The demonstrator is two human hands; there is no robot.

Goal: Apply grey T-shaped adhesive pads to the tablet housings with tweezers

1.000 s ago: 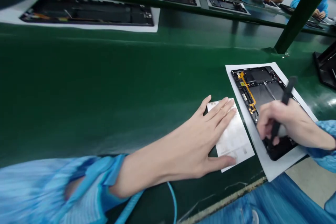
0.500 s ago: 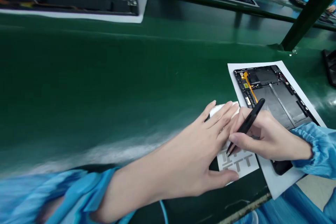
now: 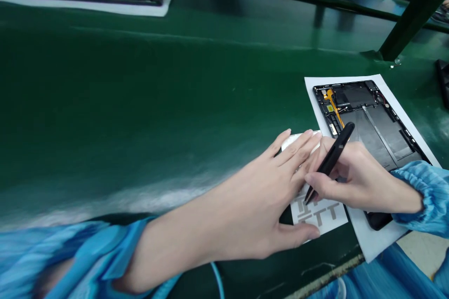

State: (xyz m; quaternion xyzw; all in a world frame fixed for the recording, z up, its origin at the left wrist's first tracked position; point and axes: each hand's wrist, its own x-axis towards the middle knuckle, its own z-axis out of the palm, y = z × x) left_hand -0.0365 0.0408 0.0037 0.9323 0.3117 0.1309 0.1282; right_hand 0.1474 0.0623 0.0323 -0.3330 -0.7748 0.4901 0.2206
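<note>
A: On the green surface [image 3: 175,103]?
B: An opened tablet [image 3: 368,121], right; leftward, a sticker sheet [image 3: 336,219], pinned under the spread left hand [image 3: 266,205].
A: The right hand [image 3: 354,180]?
B: Tweezers [image 3: 331,159] are pinched, tips on a strip [image 3: 304,206]; a peel seems in hand, steadiness is needed.

Glossy green belt [image 3: 175,103], paper, black plastic.
Under the left hand's [image 3: 266,205] fingers, a smooth white paper sheet [image 3: 326,217]; between the right hand's [image 3: 354,180] fingers, matt black plastic tweezers [image 3: 331,159].
</note>
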